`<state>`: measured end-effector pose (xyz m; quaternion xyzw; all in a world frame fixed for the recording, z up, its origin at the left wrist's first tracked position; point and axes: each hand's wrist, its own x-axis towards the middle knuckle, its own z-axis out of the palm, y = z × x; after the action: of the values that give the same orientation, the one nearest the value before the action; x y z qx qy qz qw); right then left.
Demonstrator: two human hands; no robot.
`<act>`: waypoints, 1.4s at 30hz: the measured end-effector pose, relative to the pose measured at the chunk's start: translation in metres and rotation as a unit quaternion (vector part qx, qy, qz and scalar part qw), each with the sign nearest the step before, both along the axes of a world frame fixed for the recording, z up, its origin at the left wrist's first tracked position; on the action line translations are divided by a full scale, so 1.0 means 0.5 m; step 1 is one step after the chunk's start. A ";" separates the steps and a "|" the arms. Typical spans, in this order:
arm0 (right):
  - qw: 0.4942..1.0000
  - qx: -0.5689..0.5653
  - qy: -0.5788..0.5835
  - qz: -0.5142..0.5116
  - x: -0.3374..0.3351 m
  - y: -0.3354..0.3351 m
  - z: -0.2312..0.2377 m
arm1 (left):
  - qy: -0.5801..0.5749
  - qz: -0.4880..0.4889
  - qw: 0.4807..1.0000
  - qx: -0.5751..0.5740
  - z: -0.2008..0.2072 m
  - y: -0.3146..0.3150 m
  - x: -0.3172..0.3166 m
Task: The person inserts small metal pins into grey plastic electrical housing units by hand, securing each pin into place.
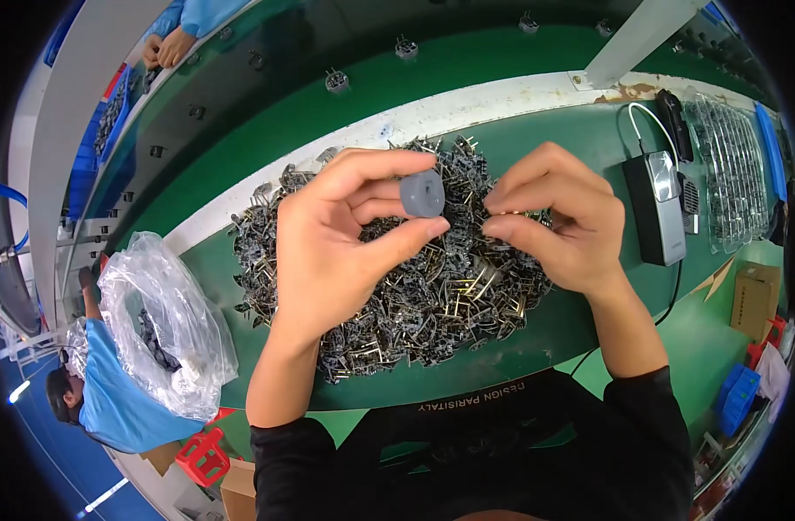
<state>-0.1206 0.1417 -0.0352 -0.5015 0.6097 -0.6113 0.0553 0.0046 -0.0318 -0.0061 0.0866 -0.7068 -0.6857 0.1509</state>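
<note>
Holding grey cylinder (419,201) | left hand (332,234) | right hand (575,221): contents, if any, unclear

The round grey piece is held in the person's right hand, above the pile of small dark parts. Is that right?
Not quite: the head view shows the round grey piece held in the left hand, not the right hand. It is indeed above the pile of small dark parts.
</note>
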 end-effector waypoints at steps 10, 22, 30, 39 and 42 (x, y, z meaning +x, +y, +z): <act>0.993 0.014 -0.076 -0.091 0.023 -0.003 0.002 | -0.043 0.031 0.968 -0.244 -0.002 0.034 0.000; 0.989 -0.017 0.105 -0.106 0.048 -0.027 -0.006 | -0.051 0.085 0.919 -0.381 0.002 0.063 -0.001; 0.984 -0.052 0.126 -0.118 0.047 -0.027 -0.017 | -0.106 0.017 0.963 -0.245 -0.002 0.046 0.006; 0.982 0.001 0.142 -0.125 0.033 -0.007 -0.016 | -0.057 -0.009 0.991 -0.118 -0.002 0.030 -0.005; 0.997 0.018 0.032 -0.068 0.024 0.001 -0.008 | -0.114 0.027 0.987 -0.108 0.009 -0.018 -0.028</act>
<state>-0.1088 0.1423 -0.0390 -0.4767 0.6551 -0.5861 0.0032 -0.0093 -0.0408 -0.0014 0.1669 -0.7866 -0.5865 0.0965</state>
